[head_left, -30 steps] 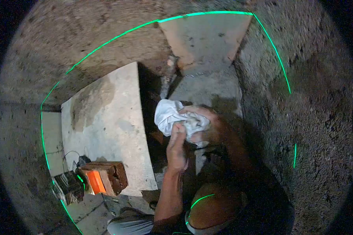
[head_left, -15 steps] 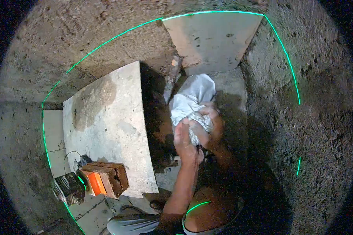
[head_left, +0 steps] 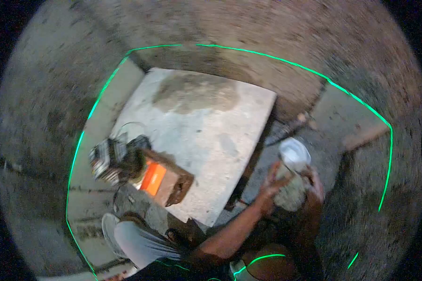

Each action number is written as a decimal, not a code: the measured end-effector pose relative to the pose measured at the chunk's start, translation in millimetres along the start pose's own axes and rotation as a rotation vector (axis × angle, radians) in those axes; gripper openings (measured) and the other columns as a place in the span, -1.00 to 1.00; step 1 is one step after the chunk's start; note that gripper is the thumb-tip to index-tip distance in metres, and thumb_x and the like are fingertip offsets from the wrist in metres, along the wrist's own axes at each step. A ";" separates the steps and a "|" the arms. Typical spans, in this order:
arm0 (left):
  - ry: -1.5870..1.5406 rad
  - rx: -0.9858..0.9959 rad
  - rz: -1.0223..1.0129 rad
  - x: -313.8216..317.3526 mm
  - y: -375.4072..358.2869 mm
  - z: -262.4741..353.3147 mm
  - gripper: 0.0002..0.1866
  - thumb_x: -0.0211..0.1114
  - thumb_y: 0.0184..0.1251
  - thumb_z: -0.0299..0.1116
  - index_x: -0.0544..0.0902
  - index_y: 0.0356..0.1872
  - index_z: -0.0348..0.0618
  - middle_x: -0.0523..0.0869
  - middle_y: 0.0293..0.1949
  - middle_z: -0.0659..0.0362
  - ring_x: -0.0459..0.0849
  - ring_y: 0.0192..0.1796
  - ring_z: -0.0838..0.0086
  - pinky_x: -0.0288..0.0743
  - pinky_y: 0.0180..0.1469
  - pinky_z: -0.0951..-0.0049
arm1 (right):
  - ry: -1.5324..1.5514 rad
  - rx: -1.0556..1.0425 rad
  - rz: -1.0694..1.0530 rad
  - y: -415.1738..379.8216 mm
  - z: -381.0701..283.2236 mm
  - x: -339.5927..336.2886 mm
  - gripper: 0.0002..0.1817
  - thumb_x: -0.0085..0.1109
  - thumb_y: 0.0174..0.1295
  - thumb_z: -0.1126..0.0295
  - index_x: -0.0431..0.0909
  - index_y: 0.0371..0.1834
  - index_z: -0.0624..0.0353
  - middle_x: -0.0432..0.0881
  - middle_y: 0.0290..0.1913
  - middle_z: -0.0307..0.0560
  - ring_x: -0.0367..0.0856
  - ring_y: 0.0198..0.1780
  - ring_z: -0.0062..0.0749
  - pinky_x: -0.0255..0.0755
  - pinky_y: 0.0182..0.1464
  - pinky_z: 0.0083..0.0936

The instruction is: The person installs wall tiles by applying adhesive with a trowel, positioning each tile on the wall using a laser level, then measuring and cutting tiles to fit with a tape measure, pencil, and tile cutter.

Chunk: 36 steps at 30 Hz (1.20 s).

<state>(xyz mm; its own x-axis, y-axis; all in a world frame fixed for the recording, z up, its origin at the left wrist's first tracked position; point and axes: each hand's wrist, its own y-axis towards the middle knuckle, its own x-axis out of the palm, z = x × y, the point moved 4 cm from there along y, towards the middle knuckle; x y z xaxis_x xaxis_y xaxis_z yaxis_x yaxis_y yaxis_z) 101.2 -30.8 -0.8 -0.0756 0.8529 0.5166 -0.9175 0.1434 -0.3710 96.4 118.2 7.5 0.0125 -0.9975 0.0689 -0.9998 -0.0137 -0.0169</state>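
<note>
Head view: your head has swung since half a second ago, so the concrete slab (head_left: 201, 136) that ran up the left now lies across the middle, and your hands have slid to the right and nearer you. The white cloth (head_left: 293, 157), which stood tall and loose above your fists then, is now bunched into a tight, small wad; only a pale rounded end shows above your grip, the rest greyer and crumpled between your palms, so the wringing looks well on. Your left hand (head_left: 272, 185) is closed round the near side of the wad, fingers wrapped. Your right hand (head_left: 314, 180) clamps the far-right side, though motion blur hides its fingers; it seems pressed onto the cloth. The cloth sits over the dark gap just right of the slab's edge, above the wet floor. On the slab's near-left corner rests a brick-like block (head_left: 166, 182) with an orange face, with a tangle of wire and metal (head_left: 112, 157) just beside it. Your knee (head_left: 140, 236) shows near-left.
</note>
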 end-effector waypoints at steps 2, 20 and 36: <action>0.048 0.105 -0.012 0.7 -5.1 6.9 -0.35 0.29 0.32 -0.16 0.26 0.37 -0.06 0.47 0.16 0.15 0.50 0.12 0.44 0.44 0.14 0.35 | -0.470 0.146 -0.046 4.9 73.1 -44.2 -0.62 0.08 0.12 0.24 0.56 -0.02 0.16 0.57 0.07 -0.05 0.52 0.05 -0.40 0.40 0.02 -0.40; 0.453 0.683 0.029 -14.2 -10.5 -40.1 -0.75 0.04 0.47 -0.34 0.48 0.07 -0.18 0.50 0.01 0.03 0.47 0.15 0.33 0.30 0.28 0.34 | -0.524 0.034 -0.270 -12.0 4.5 30.7 -0.44 0.06 0.24 0.27 0.33 0.27 0.35 0.44 0.23 0.12 0.38 0.25 -0.19 0.17 0.33 -0.32; 0.353 0.394 0.043 -29.7 -22.4 -6.4 -0.74 0.13 0.37 -0.25 0.58 -0.30 -0.30 0.60 -0.44 0.13 0.52 -0.32 0.54 0.41 -0.26 0.39 | -0.652 0.040 -0.087 -7.4 30.3 12.2 -0.82 0.06 0.26 0.29 0.45 -0.23 0.17 0.29 -0.33 -0.16 0.26 -0.26 -0.35 0.29 -0.11 -0.39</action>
<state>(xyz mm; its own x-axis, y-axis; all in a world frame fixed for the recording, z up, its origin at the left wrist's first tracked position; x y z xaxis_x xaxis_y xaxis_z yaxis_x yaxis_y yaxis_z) 126.5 -56.1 -12.8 -0.0424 0.9806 0.1914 -0.9988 -0.0367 -0.0331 104.5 104.0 -21.7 0.1137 -0.8295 -0.5469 -0.9934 -0.0856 -0.0767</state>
